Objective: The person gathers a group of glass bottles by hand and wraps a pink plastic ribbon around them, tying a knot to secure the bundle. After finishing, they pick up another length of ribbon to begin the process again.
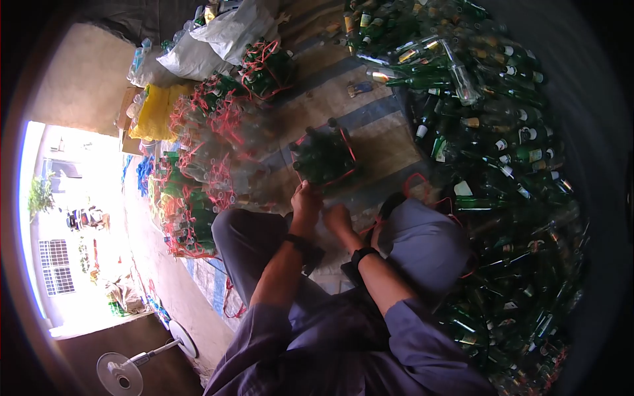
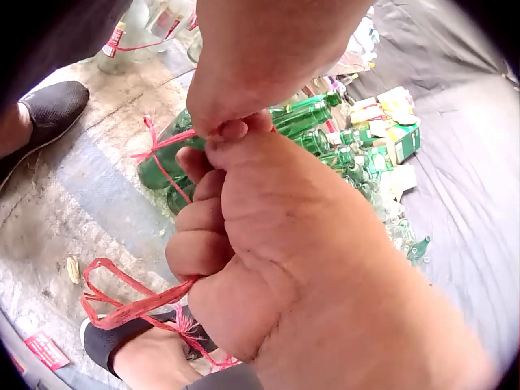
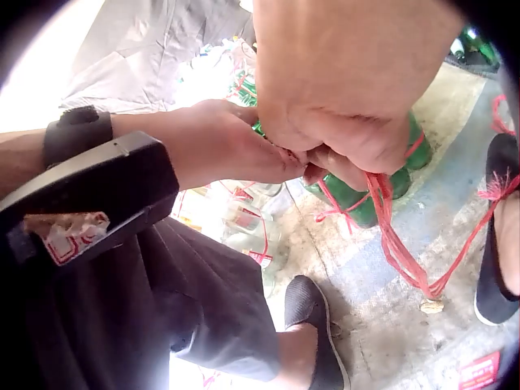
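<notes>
In the head view a bundle of green glass bottles (image 1: 323, 155) stands on the striped floor sheet, with red string (image 1: 351, 148) round it. My left hand (image 1: 306, 206) is at the bundle's near side, fingertips pinching the string where it crosses the bottles. Close beside it, my right hand (image 1: 338, 221) has its fingers curled round a looped hank of the same red string (image 3: 390, 244), which hangs from the fist. In the left wrist view the two hands meet over the bottles (image 2: 166, 158); the pinched part of the string is mostly hidden.
A large heap of loose green bottles (image 1: 508, 152) fills the right side. Bundles of clear and green bottles (image 1: 198, 171) tied with red string stand at left, near white sacks (image 1: 224, 33) and a yellow sack (image 1: 158, 112). A fan (image 1: 122, 373) is at lower left.
</notes>
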The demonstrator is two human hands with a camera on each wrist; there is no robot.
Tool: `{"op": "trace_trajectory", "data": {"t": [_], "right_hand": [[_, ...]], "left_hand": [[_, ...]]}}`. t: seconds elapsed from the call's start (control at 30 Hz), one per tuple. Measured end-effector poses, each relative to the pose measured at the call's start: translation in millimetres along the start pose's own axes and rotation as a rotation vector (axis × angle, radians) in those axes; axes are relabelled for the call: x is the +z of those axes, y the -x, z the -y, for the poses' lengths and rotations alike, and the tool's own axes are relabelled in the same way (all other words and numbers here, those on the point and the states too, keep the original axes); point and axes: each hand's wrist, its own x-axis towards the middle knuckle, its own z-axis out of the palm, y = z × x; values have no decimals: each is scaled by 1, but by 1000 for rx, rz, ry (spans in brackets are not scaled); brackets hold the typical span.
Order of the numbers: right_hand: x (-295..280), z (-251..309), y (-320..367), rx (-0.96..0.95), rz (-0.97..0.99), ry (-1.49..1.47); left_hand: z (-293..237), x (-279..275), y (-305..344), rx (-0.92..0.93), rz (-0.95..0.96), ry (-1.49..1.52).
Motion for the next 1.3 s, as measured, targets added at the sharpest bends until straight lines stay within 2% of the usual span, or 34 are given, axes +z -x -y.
{"op": "trace_trajectory", "data": {"t": [0.1, 0.2, 0.27, 0.33, 0.4, 0.43, 0.5, 0.57, 0.6, 0.67, 0.7, 0.73, 0.8, 0.9, 0.97, 1.0, 1.07, 1.13, 1.2, 1.27, 1.3], "right_hand": [[5, -4, -3, 13, 2, -11], [12, -9, -4, -78, -60, -7], [4, -1, -1, -136, -122, -149], [9, 1, -2, -90, -135, -207], [6, 1, 2, -39, -137, -254], [-3, 4, 4, -87, -102, -268], [-4, 4, 5, -127, -58, -278], [5, -1, -4, -234, -174, -310], [6, -4, -10, -227, -176, -302], [5, -16, -14, -241, -20, -213], [2, -16, -15, -240, -14, -205], [-2, -13, -16, -227, -3, -198], [1, -10, -17, -215, 14, -183], [10, -17, -17, -278, 11, -137], [4, -13, -17, -325, 174, 141], [5, -13, -17, -335, 179, 153], [7, -15, -13, -249, 52, 5], [1, -16, -16, -261, 107, 67], [-2, -12, -15, -268, 158, 130], [-6, -4, -7, -133, 97, 74], [-7, -1, -4, -135, 101, 85]], "left_hand": [[0, -1, -3, 3, 10, -28], [2, 0, -8, 0, -3, 56], [-2, 0, -3, -55, -29, -35], [-4, 3, -3, -113, -57, -130], [1, 2, -6, -129, -51, -42], [5, -4, -13, -135, -53, -42], [7, -11, -15, -98, 158, 16], [5, -6, -9, -111, 113, 25], [7, -6, -13, -118, 71, 31], [16, -4, -22, -68, 63, 51], [18, -6, -29, -5, 58, 64], [17, -7, -28, -6, 55, 73], [13, -8, -23, -83, 193, 208], [6, -2, -14, -60, 197, 244], [4, 3, -12, -21, 133, 178], [3, 4, -13, 15, 72, 92], [2, 1, -9, 14, 116, 141], [5, -2, -11, 8, 160, 187], [8, -3, -16, 4, 120, 149], [9, -8, -18, 6, 138, 151], [9, -9, -17, 10, 154, 142]]}}
